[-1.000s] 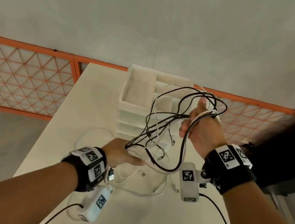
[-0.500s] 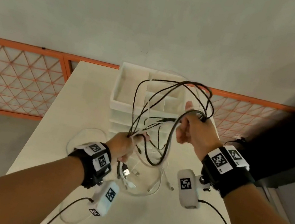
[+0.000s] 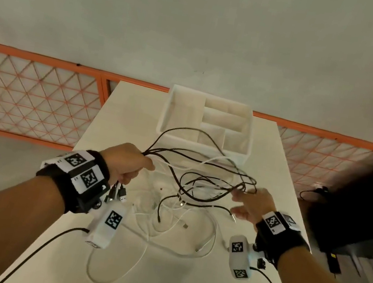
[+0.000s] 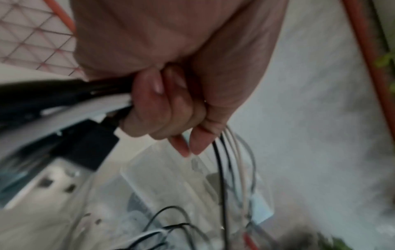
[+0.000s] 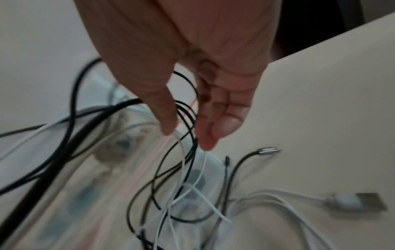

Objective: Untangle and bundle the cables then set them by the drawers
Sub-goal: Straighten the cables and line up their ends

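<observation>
A tangle of black cables [image 3: 200, 168] hangs above the table between my hands. My left hand [image 3: 126, 168] grips a bunch of black and white strands in a fist [image 4: 171, 110], and their plugs [image 3: 118, 194] dangle below it. My right hand [image 3: 235, 203] is spread with straight fingers [image 5: 224, 118]; thin black loops [image 5: 188, 118] run between the thumb and fingers. Loose white cables [image 3: 165, 225] lie on the table beneath, one with a USB plug [image 5: 363, 201]. The white drawer unit [image 3: 202, 144] stands at the far end, behind the tangle.
The cream table [image 3: 123, 110] is narrow, with its left and right edges close to my arms. An orange lattice railing [image 3: 26, 98] runs behind it. A dark bulky object [image 3: 355, 208] and a black cord [image 3: 308, 195] sit off the right edge.
Both hands have dropped lower. My right hand opened from its fist around the loops. The left hand moved left with the cable ends, so the tangle now spreads wide and low.
</observation>
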Available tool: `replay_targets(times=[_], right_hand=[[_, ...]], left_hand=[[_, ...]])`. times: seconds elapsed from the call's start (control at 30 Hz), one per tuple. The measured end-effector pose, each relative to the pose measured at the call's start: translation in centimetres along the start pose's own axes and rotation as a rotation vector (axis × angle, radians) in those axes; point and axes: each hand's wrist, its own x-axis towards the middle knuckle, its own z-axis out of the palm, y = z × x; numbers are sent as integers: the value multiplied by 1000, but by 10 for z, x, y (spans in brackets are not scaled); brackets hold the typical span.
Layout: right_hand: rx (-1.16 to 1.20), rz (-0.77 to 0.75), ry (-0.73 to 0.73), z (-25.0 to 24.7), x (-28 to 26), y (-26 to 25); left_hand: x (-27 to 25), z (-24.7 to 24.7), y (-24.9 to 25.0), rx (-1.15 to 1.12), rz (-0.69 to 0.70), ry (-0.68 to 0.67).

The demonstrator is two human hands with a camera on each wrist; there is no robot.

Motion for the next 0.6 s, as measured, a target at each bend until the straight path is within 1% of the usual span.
replay_targets(times=[0.07,0.1,0.13,0.2,0.27,0.33,0.4,0.43,0.47,0.53,0.6], right_hand=[[-210,101,-28,11,9,15],[-287,120,-67,19,11,23],[-310,115,-111,27,13,30],[-307,46,-230,45,13,40],[-355,-10,-340,61,10,46],[-430,-3,-369,71,9,50],[-473,-11,-352,72,6,45],[-456,-50,-338,70,4,38],[-418,-127,-322,67,-2,25],[-298,-289,-301,58,-22,-8],[-91,-373,-329,50,-49,-41]], left_hand=[[-6,-5,6,-83,0,-47],[-11,-7,12,-125,13,-70],[-16,-7,18,-159,33,-92],[-27,-7,31,-228,76,-130],[-37,-10,44,-320,117,-166],[-47,-16,57,-429,184,-174],[-55,-25,68,-531,258,-123],[-56,-30,71,-580,282,-82],[-56,-37,73,-632,293,-36],[-52,-47,71,-725,279,54],[-48,-49,64,-738,253,114]])
